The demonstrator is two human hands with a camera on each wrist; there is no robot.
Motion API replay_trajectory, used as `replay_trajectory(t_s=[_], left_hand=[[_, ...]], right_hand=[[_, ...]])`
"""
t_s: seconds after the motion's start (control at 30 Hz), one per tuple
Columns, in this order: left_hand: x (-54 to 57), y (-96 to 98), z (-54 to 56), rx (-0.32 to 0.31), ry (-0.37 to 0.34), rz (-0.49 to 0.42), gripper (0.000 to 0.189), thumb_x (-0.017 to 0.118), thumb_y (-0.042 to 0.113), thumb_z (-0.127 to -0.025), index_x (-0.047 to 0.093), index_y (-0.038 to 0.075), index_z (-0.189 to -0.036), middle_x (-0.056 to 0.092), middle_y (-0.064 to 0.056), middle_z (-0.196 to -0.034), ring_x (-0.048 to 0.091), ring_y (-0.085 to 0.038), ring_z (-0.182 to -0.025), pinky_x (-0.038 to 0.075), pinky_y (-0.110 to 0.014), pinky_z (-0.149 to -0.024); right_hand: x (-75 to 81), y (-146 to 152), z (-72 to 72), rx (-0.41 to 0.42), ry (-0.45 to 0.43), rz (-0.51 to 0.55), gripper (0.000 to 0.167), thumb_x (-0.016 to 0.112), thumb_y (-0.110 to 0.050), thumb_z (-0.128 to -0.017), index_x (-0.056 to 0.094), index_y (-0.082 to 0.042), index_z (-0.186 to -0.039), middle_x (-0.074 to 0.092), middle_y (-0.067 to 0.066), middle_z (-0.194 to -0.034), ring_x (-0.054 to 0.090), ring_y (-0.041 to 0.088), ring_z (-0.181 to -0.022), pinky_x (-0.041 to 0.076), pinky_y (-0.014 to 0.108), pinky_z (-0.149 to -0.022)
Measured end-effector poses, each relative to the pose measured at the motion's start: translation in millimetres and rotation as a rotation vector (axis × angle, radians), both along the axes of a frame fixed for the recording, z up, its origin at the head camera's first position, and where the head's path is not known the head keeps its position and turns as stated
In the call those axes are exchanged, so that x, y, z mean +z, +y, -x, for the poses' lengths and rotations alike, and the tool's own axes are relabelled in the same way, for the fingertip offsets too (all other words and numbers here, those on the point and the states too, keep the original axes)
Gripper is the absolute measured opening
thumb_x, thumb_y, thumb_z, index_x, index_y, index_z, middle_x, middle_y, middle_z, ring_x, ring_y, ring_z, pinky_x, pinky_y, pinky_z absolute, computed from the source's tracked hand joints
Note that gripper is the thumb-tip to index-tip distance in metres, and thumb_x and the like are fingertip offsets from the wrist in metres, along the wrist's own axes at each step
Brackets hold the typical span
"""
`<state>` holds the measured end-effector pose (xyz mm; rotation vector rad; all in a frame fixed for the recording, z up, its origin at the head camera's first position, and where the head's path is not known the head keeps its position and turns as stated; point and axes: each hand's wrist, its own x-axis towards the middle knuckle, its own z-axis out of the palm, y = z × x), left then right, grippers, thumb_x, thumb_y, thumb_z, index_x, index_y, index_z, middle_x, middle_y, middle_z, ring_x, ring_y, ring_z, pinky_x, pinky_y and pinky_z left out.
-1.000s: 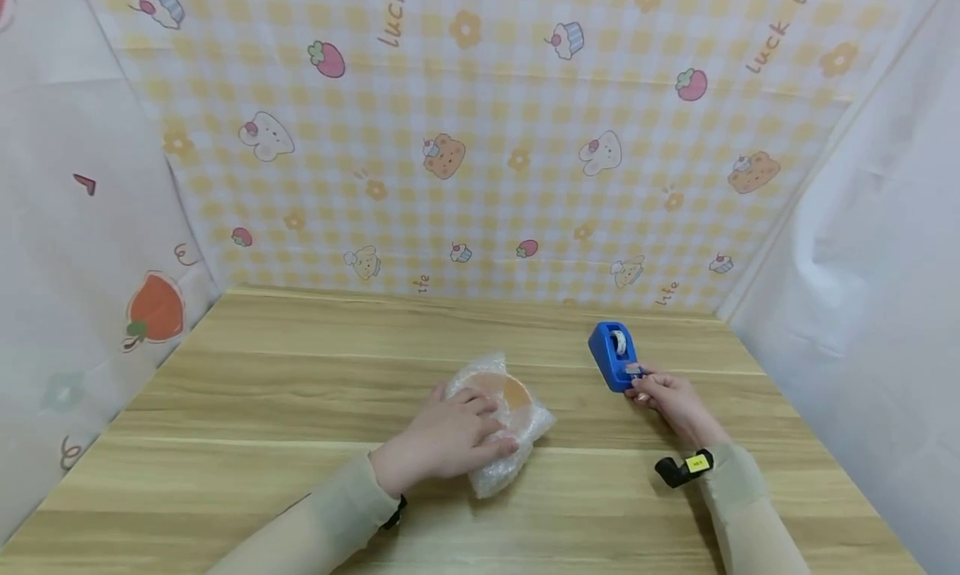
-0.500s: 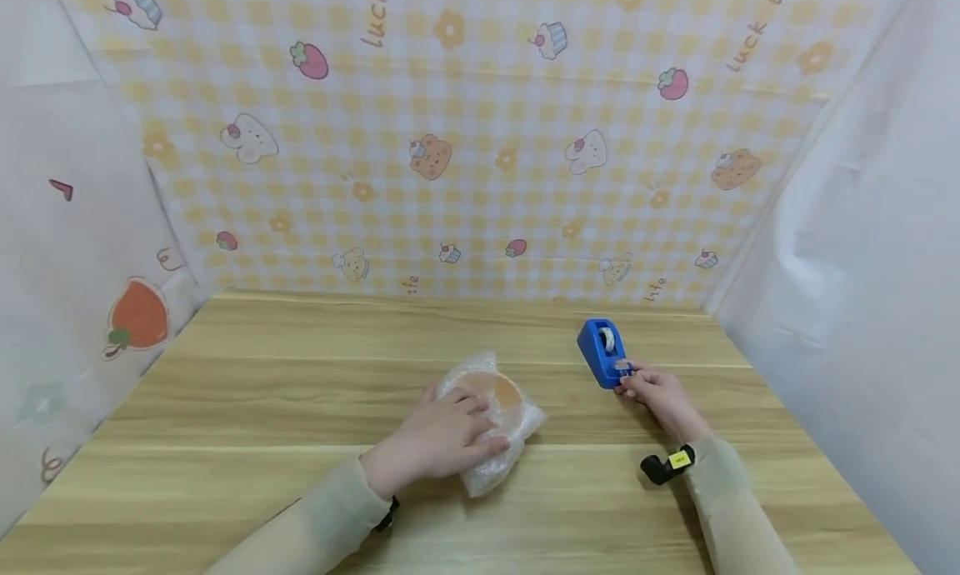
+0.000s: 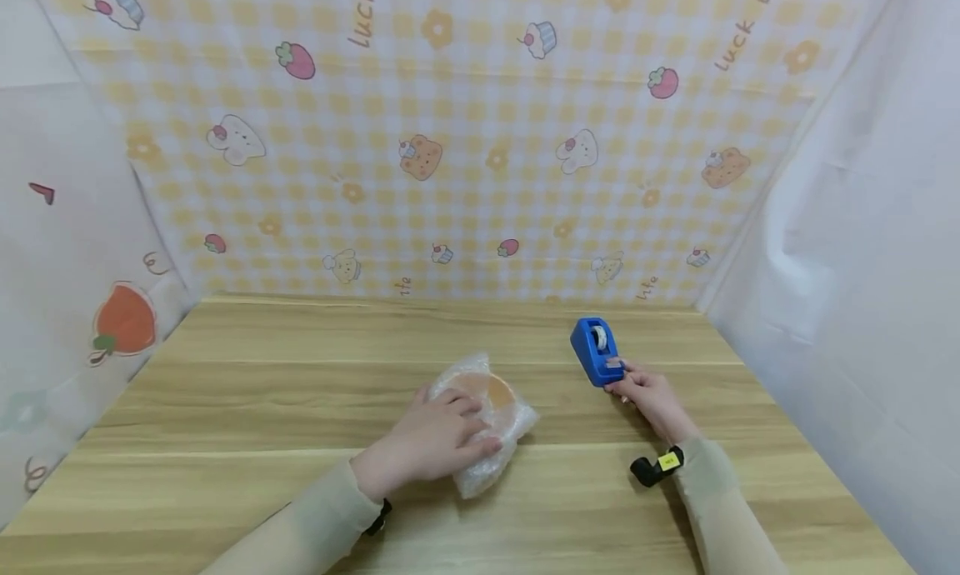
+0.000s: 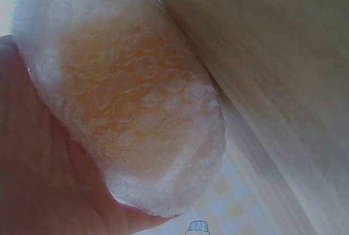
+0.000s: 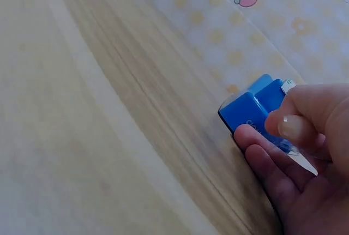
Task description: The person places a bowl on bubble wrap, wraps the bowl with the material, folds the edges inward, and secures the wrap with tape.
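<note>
My left hand (image 3: 435, 437) rests over a bubble-wrapped package (image 3: 483, 475), its fingers spread across the top. An orange, rounded thing shows through the wrap, its kind unclear; in the left wrist view the bubble wrap (image 4: 136, 82) lies against my palm. On the right, a blue tape dispenser (image 3: 585, 352) stands on the table with a tape roll (image 3: 599, 337) in it. My right hand (image 3: 652, 400) is at its cutter end. There, thumb and forefinger pinch the tape, and a pale strip of tape (image 5: 305, 165) shows below them in the right wrist view. Its other fingers touch the dispenser's front.
The wood-grain table (image 3: 300, 375) carries both things, with a stretch of tabletop between them. A yellow checked cloth (image 3: 465, 208) hangs along the back edge. White cloths (image 3: 840, 267) stand at both sides. A black wrist camera (image 3: 656, 468) sits under the right wrist.
The head view has turned slightly right, so everything sits further left. My right fingers have shifted slightly lower at the dispenser's front. The left hand stays on the package.
</note>
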<state>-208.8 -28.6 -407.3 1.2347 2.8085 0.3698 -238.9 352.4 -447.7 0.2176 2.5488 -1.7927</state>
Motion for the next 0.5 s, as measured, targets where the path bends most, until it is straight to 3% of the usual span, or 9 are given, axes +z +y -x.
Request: replay_trajectory(t_s=[0.1, 0.2, 0.27, 0.37, 0.5], left_hand=[[0.0, -2.8, -1.1, 0.009, 0.002, 0.002, 0.063, 0.026, 0.067, -0.097, 0.069, 0.027, -0.12, 0.053, 0.002, -0.14, 0.037, -0.022, -0.134, 0.021, -0.069, -0.104], [-0.6, -2.8, -2.1, 0.005, 0.0, -0.003, 0.065, 0.024, 0.068, -0.096, 0.069, 0.028, -0.121, 0.052, 0.003, -0.14, 0.037, -0.021, -0.134, 0.021, -0.07, -0.103], [-1.1, -2.2, -2.5, 0.001, -0.001, -0.008, 0.065, 0.023, 0.068, -0.096, 0.068, 0.028, -0.121, 0.052, 0.003, -0.141, 0.036, -0.021, -0.135, 0.021, -0.07, -0.103], [-0.3, -2.0, -3.1, 0.002, -0.006, -0.012, 0.066, 0.023, 0.068, -0.096, 0.068, 0.028, -0.121, 0.051, 0.002, -0.141, 0.036, -0.022, -0.135, 0.021, -0.071, -0.103], [1.6, -3.3, -2.8, 0.001, -0.009, 0.002, 0.066, 0.022, 0.068, -0.096, 0.068, 0.028, -0.122, 0.051, 0.002, -0.141, 0.035, -0.022, -0.136, 0.021, -0.071, -0.103]], right_hand=[[2.1, -2.8, 0.9, 0.035, 0.002, -0.025, 0.022, 0.064, -0.009, -0.089, 0.064, 0.007, -0.074, 0.035, 0.021, -0.151, 0.036, 0.036, -0.132, 0.041, 0.02, -0.071], [5.5, -0.8, -1.4, 0.076, 0.004, 0.016, 0.022, 0.059, -0.006, -0.09, 0.064, 0.013, -0.081, 0.034, 0.022, -0.151, 0.035, 0.036, -0.134, 0.043, 0.017, -0.079], [7.1, 2.3, -3.4, 0.102, 0.006, 0.076, 0.024, 0.056, -0.005, -0.092, 0.063, 0.017, -0.087, 0.034, 0.022, -0.151, 0.042, 0.03, -0.131, 0.046, 0.017, -0.084], [6.9, 5.5, -5.3, 0.145, 0.024, 0.161, 0.031, 0.053, -0.006, -0.097, 0.056, 0.023, -0.085, 0.031, 0.025, -0.151, 0.059, 0.019, -0.113, 0.05, 0.021, -0.086], [2.8, 6.5, -6.2, 0.177, 0.07, 0.217, 0.039, 0.052, -0.012, -0.101, 0.054, 0.019, -0.078, 0.039, 0.019, -0.148, 0.066, 0.013, -0.1, 0.052, 0.026, -0.088]])
